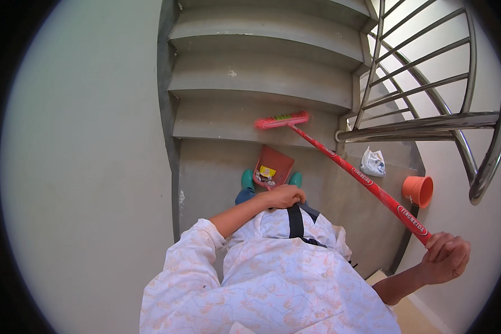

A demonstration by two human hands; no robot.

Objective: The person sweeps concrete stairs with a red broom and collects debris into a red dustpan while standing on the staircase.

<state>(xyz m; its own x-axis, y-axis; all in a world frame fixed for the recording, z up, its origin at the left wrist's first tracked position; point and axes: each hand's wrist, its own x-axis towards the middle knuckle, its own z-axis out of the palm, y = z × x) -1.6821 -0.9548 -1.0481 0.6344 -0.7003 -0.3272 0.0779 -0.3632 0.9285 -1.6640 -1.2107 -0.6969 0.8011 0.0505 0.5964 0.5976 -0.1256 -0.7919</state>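
My right hand [448, 257] grips the top end of a red broom handle at the lower right. The handle slants up and left to a broom head [282, 120] with red and green bristles, over the lowest step in front of me. Near my waist, my left hand [284, 196] is closed at the near end of a red dustpan [279, 160]; most of the dustpan's handle is hidden beneath it. A yellow wrapper [267, 171] and crumpled scraps lie in the dustpan, which is between my green boots [248, 180].
Concrete stairs [267, 71] rise ahead, with a plain wall [87, 146] at left. A metal railing [417, 123] curves at right. Beyond the broom handle are a white plastic bag [373, 163] and an orange bucket [417, 191].
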